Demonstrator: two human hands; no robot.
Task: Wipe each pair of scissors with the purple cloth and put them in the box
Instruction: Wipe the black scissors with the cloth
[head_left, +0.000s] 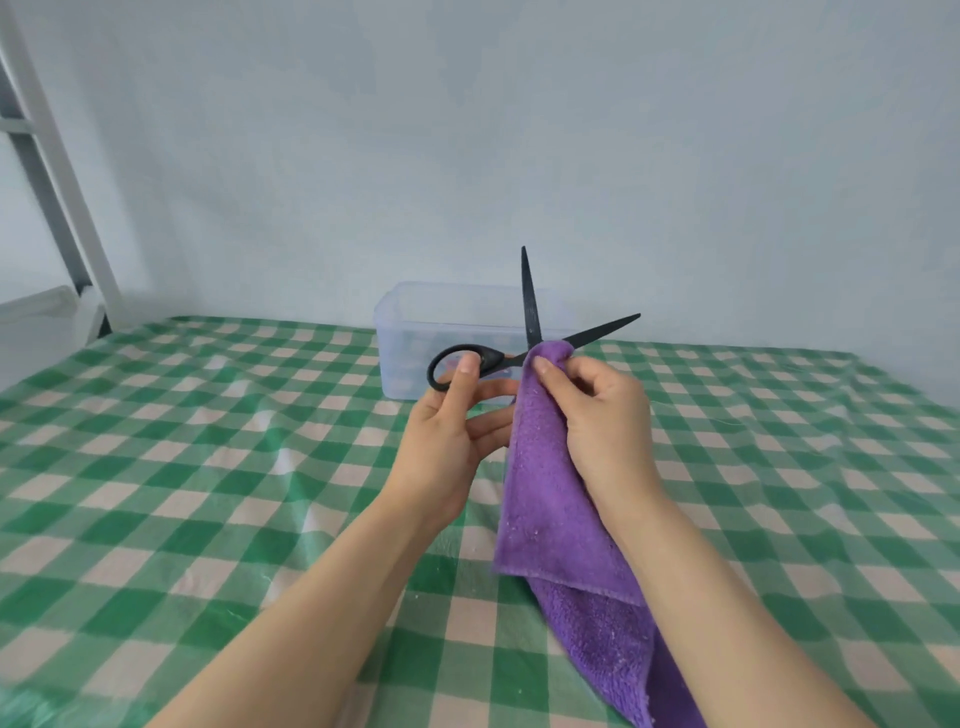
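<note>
Left hand grips the black scissors by a handle loop, thumb on the ring, holding them up above the middle of the tabletop. The blades are spread wide, pointing up and right. Right hand pinches the purple cloth around the base of the blades, and the rest of the cloth hangs down toward the near edge. The clear box sits at the far edge, just behind the scissors.

Scissors pivot hidden under purple cloth at right hand fingertips; box contents beyond left hand blurred; cloth's lower end cut off.
</note>
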